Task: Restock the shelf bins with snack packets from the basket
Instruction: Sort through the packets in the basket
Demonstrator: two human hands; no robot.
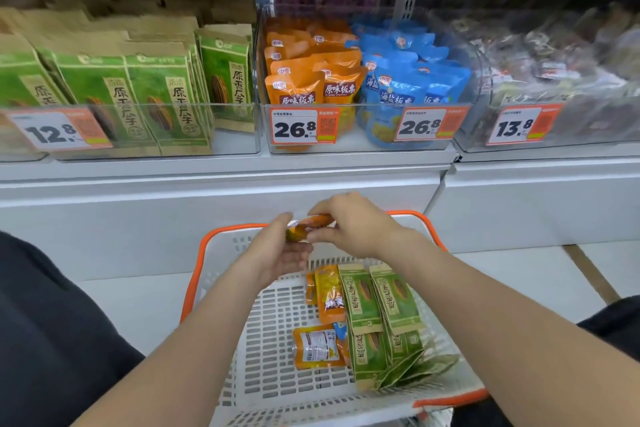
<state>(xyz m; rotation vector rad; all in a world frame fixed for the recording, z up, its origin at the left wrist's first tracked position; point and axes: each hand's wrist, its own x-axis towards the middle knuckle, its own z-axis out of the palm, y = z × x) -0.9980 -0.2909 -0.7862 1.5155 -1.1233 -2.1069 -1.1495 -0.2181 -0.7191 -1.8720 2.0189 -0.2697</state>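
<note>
Orange foil snack packet [310, 226], long axis sideways, sits above the far end of the white slatted plastic basket [221, 250], left hand [277, 253] and right hand [353, 229] pinching opposite ends. Its clear plastic shelf bin [349, 146] lies beyond the basket, higher up.

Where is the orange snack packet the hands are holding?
Head view, centre: the orange packet is held between the left hand and right hand, above the far rim of the basket, below the shelf bins.
</note>
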